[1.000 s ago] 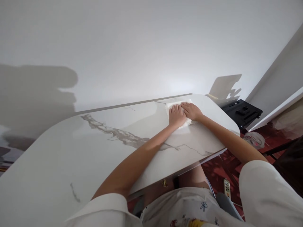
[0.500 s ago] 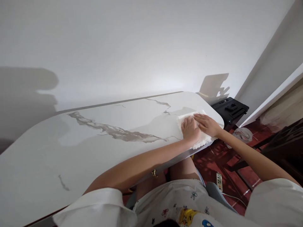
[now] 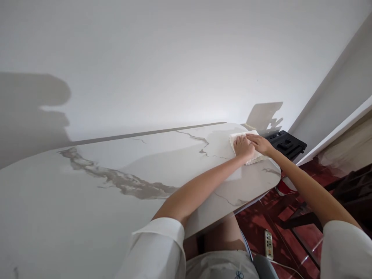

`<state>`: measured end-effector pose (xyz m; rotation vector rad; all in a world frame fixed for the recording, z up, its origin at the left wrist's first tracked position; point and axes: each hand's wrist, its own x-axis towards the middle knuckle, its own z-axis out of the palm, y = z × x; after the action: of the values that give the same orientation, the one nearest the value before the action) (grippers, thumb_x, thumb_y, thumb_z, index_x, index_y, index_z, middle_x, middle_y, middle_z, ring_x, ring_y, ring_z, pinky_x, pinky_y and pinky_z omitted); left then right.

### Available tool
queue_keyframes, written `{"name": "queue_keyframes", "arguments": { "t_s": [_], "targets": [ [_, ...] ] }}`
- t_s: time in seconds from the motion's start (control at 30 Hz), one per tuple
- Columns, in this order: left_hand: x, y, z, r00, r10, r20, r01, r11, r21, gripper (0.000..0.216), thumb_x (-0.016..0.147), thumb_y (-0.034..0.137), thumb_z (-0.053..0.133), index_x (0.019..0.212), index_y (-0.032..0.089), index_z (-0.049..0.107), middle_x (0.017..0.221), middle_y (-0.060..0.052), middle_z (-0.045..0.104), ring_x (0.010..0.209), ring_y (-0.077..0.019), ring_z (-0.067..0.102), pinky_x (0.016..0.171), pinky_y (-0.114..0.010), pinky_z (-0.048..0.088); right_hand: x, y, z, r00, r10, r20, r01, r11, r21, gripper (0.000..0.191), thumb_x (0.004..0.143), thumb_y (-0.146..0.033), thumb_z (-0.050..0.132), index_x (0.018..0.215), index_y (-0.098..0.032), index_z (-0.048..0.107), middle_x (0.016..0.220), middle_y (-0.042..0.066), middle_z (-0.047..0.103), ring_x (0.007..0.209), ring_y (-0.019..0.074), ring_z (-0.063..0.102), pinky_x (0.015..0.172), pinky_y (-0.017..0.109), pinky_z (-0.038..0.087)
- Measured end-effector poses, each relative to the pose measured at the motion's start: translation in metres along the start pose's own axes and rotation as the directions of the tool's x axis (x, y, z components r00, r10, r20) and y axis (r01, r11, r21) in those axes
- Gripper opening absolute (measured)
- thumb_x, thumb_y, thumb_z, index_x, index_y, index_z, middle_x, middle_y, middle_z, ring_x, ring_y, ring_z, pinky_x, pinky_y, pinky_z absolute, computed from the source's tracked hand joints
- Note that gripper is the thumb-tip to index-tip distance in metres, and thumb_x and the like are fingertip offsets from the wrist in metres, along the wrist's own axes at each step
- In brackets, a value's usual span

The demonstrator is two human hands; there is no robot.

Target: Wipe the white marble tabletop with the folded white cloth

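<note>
A white cloth (image 3: 255, 158) with a scalloped edge lies folded on the marble-patterned tabletop (image 3: 162, 155), close to its rounded right end. My left hand (image 3: 244, 148) bears down on the cloth, its fingers bent and closed against it. Right beside it, my right hand (image 3: 260, 144) presses the cloth's upper right part, fingers held together and reaching toward the left hand. Both hands touch each other at the fingers. Part of the cloth is hidden beneath them.
A white wall (image 3: 162, 69) runs behind the table. Beyond the right end stands a black hard case (image 3: 286, 145). On the red tiled floor (image 3: 258, 221) are a power strip (image 3: 269, 245) with a cable and dark wooden furniture (image 3: 351, 193).
Both hands have slid the cloth away from the near table edge, toward the far right corner. The view has shifted, and more of the table's near right edge shows.
</note>
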<state>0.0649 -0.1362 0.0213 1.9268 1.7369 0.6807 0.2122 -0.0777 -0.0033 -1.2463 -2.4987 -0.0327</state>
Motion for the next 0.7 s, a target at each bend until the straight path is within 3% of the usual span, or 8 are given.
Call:
{"name": "queue_keyframes", "arguments": {
  "t_s": [0.2,0.4,0.6,0.7],
  "targets": [
    [0.073,-0.027,-0.008,0.99,0.064,-0.123,-0.059,0.997,0.051,0.05,0.09,0.023,0.031,0.137,0.015,0.043,0.148,-0.007,0.042,0.139,-0.0201,0.028,0.116,-0.036,0.018,0.076,0.026,0.023,0.998,0.062,-0.003,-0.062,0.998,-0.014,0.047,0.091,-0.027,0.037,0.133,-0.022,0.056,0.139,0.002,0.053,0.13,0.0225,0.046,0.109,0.041,0.037],
    [0.127,-0.053,-0.02,0.987,0.102,-0.127,-0.092,0.992,0.083,0.044,0.091,0.022,0.033,0.132,0.016,0.049,0.146,-0.007,0.044,0.137,-0.0197,0.032,0.114,-0.035,0.02,0.128,0.032,0.037,0.991,0.13,-0.014,-0.131,0.991,-0.04,0.046,0.089,-0.023,0.039,0.131,-0.024,0.057,0.137,0.001,0.055,0.128,0.0229,0.049,0.106,0.042,0.041],
    [0.134,-0.064,-0.019,0.968,0.167,-0.188,-0.147,0.982,0.115,0.042,0.093,0.022,0.032,0.129,0.012,0.051,0.135,-0.012,0.052,0.13,-0.0228,0.038,0.112,-0.037,0.023,0.142,0.025,0.04,0.981,0.195,0.007,-0.194,0.979,-0.059,0.045,0.089,-0.024,0.039,0.13,-0.024,0.058,0.137,0.001,0.055,0.125,0.0223,0.052,0.104,0.039,0.043],
    [0.126,-0.072,-0.025,0.962,0.183,-0.202,-0.155,0.977,0.147,0.041,0.094,0.022,0.032,0.128,0.012,0.051,0.134,-0.012,0.052,0.129,-0.0234,0.038,0.111,-0.037,0.024,0.144,0.012,0.043,0.988,0.153,-0.009,-0.154,0.986,-0.066,0.045,0.089,-0.023,0.039,0.13,-0.021,0.058,0.137,0.004,0.055,0.126,0.0224,0.051,0.106,0.039,0.041]
  ]
}}
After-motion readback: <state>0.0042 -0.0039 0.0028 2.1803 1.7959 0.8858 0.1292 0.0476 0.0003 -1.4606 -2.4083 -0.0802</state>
